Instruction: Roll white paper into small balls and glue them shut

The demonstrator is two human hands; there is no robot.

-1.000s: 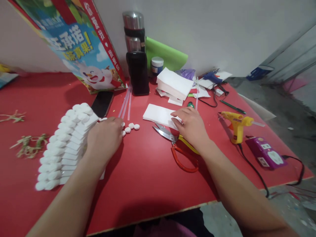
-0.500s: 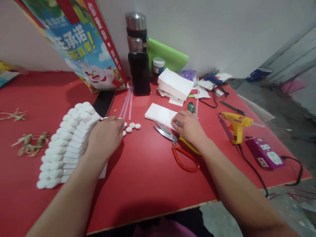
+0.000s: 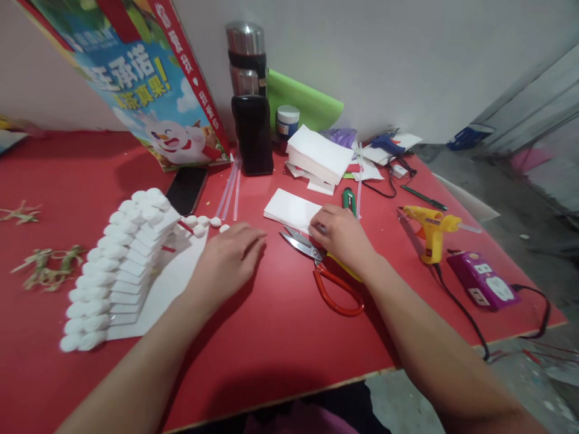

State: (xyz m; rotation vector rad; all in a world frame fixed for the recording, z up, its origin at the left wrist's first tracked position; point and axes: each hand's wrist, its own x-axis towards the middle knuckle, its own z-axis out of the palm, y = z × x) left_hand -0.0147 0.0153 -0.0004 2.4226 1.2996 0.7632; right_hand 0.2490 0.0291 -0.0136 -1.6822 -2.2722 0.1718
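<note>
My left hand [image 3: 233, 256] hovers low over or rests on the red table [image 3: 271, 337], fingers stretched to the right, with nothing visible in them. Behind it lie several small white puffy balls [image 3: 199, 230], partly covered by the hand. Left of my forearm, a curved fan of white card strips tipped with white balls [image 3: 117, 241] sits on a white sheet [image 3: 174, 289]. My right hand [image 3: 341, 235] has its fingers curled on the right end of a stack of white cards [image 3: 292, 208]. Scissors [image 3: 303, 246] lie beneath that hand's wrist, blades apart, their red handle [image 3: 339, 295] showing.
A yellow glue gun [image 3: 429, 229] and a purple power box [image 3: 482, 280] with cords stand at right. A green cutter [image 3: 348, 199], clear glue sticks [image 3: 228, 191], phone [image 3: 186, 190], upright black phone [image 3: 252, 135], thermos [image 3: 246, 54] and printed bag [image 3: 149, 90] are behind. Straw knots [image 3: 49, 265] lie left.
My left hand has moved right, away from the white fan, and its fingers have straightened over where loose balls lay. My right hand stays at the card stack.
</note>
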